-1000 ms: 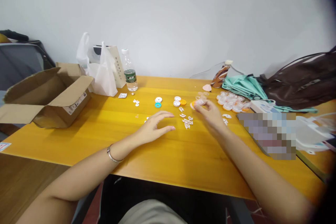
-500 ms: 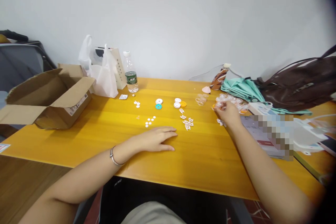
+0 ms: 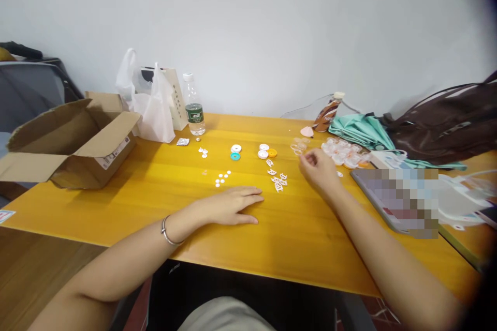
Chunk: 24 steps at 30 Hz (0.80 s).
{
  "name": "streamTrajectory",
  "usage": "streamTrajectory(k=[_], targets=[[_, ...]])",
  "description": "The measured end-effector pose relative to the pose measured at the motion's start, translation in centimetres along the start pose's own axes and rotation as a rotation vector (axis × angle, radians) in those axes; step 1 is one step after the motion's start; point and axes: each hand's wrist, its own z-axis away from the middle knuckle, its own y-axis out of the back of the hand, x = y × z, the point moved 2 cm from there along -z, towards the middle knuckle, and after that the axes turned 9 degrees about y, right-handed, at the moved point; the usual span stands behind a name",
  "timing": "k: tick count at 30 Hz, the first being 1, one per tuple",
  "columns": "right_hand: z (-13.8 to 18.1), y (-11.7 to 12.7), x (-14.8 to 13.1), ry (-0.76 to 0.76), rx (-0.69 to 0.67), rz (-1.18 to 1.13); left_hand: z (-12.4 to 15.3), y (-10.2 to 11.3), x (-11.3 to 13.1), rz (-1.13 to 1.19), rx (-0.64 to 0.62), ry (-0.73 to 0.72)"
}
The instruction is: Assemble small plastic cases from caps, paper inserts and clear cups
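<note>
My left hand [image 3: 229, 204] lies flat on the yellow table [image 3: 295, 227], fingers stretched out and empty, just below a cluster of small white dots [image 3: 222, 179]. My right hand [image 3: 316, 168] hovers with its fingers curled together; whether anything is in them is hidden. It sits between several white cut-out pieces [image 3: 277, 181] on its left and a pile of clear and orange parts [image 3: 345, 152] on its right. Clear cups [image 3: 298, 146] lie just beyond its fingertips. White and teal rings [image 3: 235, 151] and white and orange caps [image 3: 266, 152] lie further left.
An open cardboard box [image 3: 70, 139] stands at the left, with a white plastic bag [image 3: 153, 108] and water bottle [image 3: 193, 106] behind. At the right are a brown drink bottle [image 3: 328, 113], a teal umbrella [image 3: 357, 129], a brown bag [image 3: 442, 124] and a tablet [image 3: 396, 196].
My right hand carried a clear and orange part to the pile at the right, left it there, and came back left. My left hand settled flat on the table.
</note>
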Motion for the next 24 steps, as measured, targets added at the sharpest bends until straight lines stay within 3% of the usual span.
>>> streamTrajectory(k=[5, 10, 17, 24], targets=[[0.9, -1.2, -3.5, 0.031, -0.179, -0.144, -0.1, 0.2, 0.2, -0.055, -0.015, 0.009], [1.3, -1.4, -3.0, -0.093, -0.23, -0.278, 0.1, 0.3, 0.1, -0.033, -0.097, 0.016], [1.0, -2.3, -1.0, -0.351, -0.058, -0.696, 0.2, 0.4, 0.2, -0.029, -0.202, 0.036], [0.6, -2.8, 1.6, -0.463, 0.097, -0.76, 0.2, 0.3, 0.1, -0.031, -0.206, 0.032]])
